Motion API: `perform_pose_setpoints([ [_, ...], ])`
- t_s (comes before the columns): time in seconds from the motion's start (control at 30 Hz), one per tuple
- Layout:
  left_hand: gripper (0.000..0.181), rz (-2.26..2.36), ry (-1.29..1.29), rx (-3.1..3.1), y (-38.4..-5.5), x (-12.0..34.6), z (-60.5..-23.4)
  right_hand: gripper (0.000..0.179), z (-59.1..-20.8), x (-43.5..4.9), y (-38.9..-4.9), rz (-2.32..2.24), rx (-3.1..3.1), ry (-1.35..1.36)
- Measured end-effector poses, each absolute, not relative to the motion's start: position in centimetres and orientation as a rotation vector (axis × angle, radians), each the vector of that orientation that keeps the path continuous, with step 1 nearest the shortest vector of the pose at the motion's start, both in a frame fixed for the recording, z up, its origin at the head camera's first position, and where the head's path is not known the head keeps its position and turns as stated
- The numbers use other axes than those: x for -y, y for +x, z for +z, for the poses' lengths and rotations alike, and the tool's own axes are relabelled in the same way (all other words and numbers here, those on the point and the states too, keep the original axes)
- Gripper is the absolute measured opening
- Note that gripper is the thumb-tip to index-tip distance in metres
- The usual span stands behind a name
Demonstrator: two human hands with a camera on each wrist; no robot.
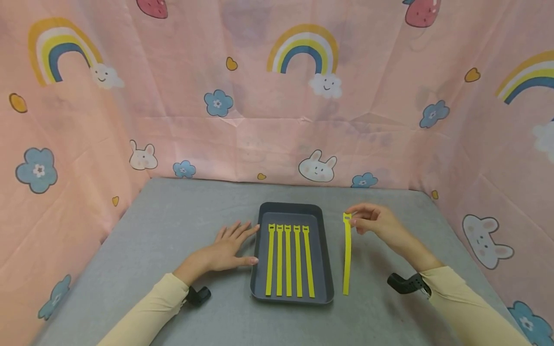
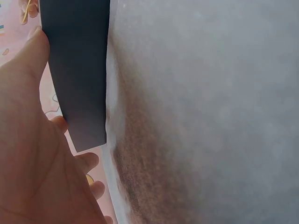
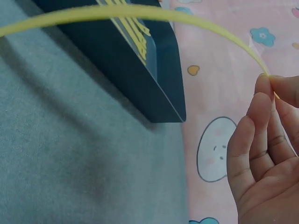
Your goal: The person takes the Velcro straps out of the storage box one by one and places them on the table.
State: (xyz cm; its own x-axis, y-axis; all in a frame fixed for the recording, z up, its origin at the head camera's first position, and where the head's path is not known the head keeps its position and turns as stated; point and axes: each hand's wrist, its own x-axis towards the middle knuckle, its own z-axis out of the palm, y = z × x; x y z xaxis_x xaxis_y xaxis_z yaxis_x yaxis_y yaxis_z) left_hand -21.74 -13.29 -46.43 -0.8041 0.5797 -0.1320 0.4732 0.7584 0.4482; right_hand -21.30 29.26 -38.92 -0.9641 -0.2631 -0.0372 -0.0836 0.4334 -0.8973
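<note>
The yellow strap (image 1: 347, 257) was pinched by its slotted head in the right hand (image 1: 375, 222), beyond the right edge of the tray (image 1: 291, 207), whose left edge was touched by the outspread left hand (image 1: 226, 252). A steady pinch seemed advisable, lest the strap be twisted.

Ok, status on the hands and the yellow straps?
Left hand open at tray. Right hand pinching one yellow strap, beside tray. Five straps inside. Nothing visibly blocking.

**No readable lettering**

No word, number, brand or label can be read on the tray (image 1: 291, 208) at six o'clock in the head view, the yellow strips (image 1: 288, 262), the pink cloth (image 1: 259, 134) at twelve, or the black wrist piece (image 1: 404, 286) at four.
</note>
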Motion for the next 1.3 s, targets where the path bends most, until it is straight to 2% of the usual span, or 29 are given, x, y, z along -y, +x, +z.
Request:
perform_pose_setpoints([
  [0.83, 0.093, 0.608, 0.831, -2.690, -21.6, 13.4, -46.5, 0.040, -42.6, -29.2, -24.0, -1.529, -2.562, -0.261],
  [1.3, 0.092, 0.605, 0.827, -2.693, -22.4, 13.7, -47.8, 0.029, -45.6, -29.2, -25.5, -1.409, -2.628, -0.310],
])
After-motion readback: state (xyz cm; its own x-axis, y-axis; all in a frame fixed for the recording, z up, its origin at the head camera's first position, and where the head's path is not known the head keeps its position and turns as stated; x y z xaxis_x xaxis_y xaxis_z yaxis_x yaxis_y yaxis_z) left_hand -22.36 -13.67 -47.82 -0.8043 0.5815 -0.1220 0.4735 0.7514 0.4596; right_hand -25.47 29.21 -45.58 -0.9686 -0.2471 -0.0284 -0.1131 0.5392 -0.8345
